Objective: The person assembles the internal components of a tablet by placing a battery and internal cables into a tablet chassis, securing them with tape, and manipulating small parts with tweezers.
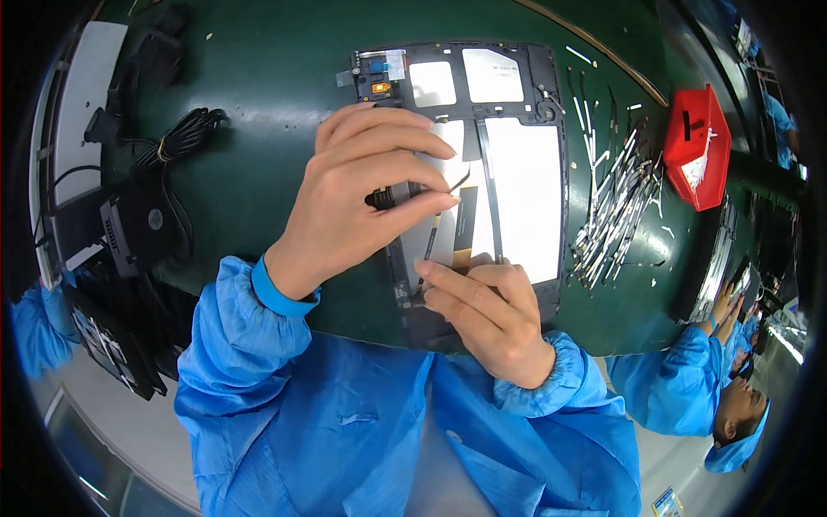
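My left hand [353,177] reaches over an opened tablet-like device [551,172] with a black frame and white inner panels. Thumb and forefinger pinch a thin dark strip [463,181], whose free end curls up past the fingertips. My right hand [491,314] lies low on the device, with its foremost fingertips stretched out and the others bent. Those fingertips touch the device beside the lower end of a narrow dark ribbon [432,234]. A longer dark ribbon cable [488,185] runs down the middle. My left hand hides the device's left edge.
Right of the device lies a loose pile of thin black and white strips [616,207]. A red bin [702,146] with pale strips stands beyond it. At the left are a bundled black cable [185,138] and dark equipment [138,220]. Another person in blue [680,379] works at the right.
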The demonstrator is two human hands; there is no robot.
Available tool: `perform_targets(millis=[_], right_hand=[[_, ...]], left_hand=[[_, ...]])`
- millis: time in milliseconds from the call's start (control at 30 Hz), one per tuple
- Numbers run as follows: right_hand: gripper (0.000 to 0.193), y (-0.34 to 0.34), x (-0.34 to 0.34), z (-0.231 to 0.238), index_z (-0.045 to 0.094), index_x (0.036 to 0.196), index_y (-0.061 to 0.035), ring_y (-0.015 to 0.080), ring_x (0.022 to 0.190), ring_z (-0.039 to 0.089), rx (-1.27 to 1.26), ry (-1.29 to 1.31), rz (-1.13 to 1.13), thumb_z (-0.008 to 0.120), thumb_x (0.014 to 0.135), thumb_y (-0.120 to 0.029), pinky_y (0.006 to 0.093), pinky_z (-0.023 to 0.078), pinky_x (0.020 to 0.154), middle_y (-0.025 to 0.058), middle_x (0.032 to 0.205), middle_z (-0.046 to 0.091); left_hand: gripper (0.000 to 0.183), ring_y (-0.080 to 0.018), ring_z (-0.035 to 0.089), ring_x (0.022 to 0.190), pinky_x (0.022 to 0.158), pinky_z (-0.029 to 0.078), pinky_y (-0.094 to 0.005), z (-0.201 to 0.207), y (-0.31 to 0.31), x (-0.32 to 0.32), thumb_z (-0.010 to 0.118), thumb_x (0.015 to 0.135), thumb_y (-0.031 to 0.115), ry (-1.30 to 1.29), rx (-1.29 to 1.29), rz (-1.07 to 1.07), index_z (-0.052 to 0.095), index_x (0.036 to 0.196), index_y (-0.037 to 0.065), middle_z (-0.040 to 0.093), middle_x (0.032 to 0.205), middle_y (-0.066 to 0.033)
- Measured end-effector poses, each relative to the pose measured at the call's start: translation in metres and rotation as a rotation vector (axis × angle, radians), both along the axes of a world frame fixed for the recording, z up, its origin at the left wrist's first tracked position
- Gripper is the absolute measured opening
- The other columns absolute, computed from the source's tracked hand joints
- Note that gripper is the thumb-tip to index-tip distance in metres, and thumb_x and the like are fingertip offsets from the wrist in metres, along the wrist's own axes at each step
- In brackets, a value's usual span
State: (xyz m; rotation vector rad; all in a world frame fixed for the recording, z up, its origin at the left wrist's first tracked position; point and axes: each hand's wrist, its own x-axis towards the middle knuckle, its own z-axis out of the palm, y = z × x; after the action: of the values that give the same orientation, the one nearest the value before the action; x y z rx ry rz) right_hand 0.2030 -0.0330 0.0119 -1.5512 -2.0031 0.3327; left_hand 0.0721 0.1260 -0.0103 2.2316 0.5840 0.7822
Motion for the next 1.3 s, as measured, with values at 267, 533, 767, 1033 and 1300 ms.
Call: perform_targets(millis=[267, 533, 767, 1033, 1300], right_hand=[[0.024, 0.000, -0.002, -0.002, 0.066, 0.087, -0.0010, 0.0176, 0.082, 0.052, 0.000, 0.021, -0.013, 0.065, 0.063, -0.007, 0.0274, 0.045, 0.068, 0.0068, 0.111, 0.063], [0.022, -0.003, -0.001, 0.000, 0.066, 0.086, -0.0016, 0.0178, 0.084, 0.051, -0.026, 0.019, -0.010, 0.066, 0.065, -0.007, 0.0284, 0.044, 0.064, 0.0061, 0.112, 0.062], [0.020, 0.000, -0.010, 0.020, 0.063, 0.089, -0.0014, 0.0207, 0.086, 0.053, -0.126, -0.062, -0.058, 0.061, 0.069, -0.004, 0.0315, 0.046, 0.067, 0.0079, 0.106, 0.062], [0.025, 0.005, 0.010, 0.040, 0.059, 0.096, 0.0010, 0.0224, 0.062, 0.056, -0.318, 0.350, -0.103, 0.067, 0.076, -0.011, 0.0326, 0.048, 0.058, 0.0095, 0.073, 0.053], [0.068, -0.009, -0.010, 0.031, 0.055, 0.122, -0.0017, 0.0136, 0.050, 0.043, -0.343, -0.208, 0.009, 0.068, 0.072, -0.046, 0.0261, 0.038, 0.048, 0.0003, 0.056, 0.039]], left_hand=[[0.024, -0.0258, 0.053, 0.111, 0.097, 0.033, -0.0383, -0.001, -0.003, -0.009, 0.075, 0.071, 0.025, -0.054, -0.054, 0.030, 0.066, 0.090, 0.012, 0.064, 0.105, -0.0046], [0.062, -0.0420, 0.024, 0.131, 0.107, 0.017, -0.0509, 0.007, -0.043, -0.044, 0.028, 0.088, 0.066, 0.400, 0.208, -0.023, 0.066, 0.112, 0.024, 0.038, 0.138, -0.0181], [0.043, -0.0420, 0.021, 0.133, 0.106, 0.015, -0.0534, 0.013, -0.010, -0.012, 0.054, 0.082, 0.052, 0.424, 0.265, 0.035, 0.066, 0.114, 0.025, 0.033, 0.142, -0.0171], [0.071, -0.0399, 0.005, 0.139, 0.109, 0.015, -0.0546, 0.001, -0.003, -0.007, 0.077, 0.065, 0.036, 0.246, 0.102, 0.061, 0.052, 0.130, 0.019, 0.013, 0.151, -0.0161], [0.100, -0.0368, 0.005, 0.140, 0.110, 0.019, -0.0477, 0.000, -0.006, -0.002, 0.079, 0.065, 0.032, 0.099, -0.101, 0.072, 0.022, 0.145, 0.016, 0.008, 0.150, -0.0197]])
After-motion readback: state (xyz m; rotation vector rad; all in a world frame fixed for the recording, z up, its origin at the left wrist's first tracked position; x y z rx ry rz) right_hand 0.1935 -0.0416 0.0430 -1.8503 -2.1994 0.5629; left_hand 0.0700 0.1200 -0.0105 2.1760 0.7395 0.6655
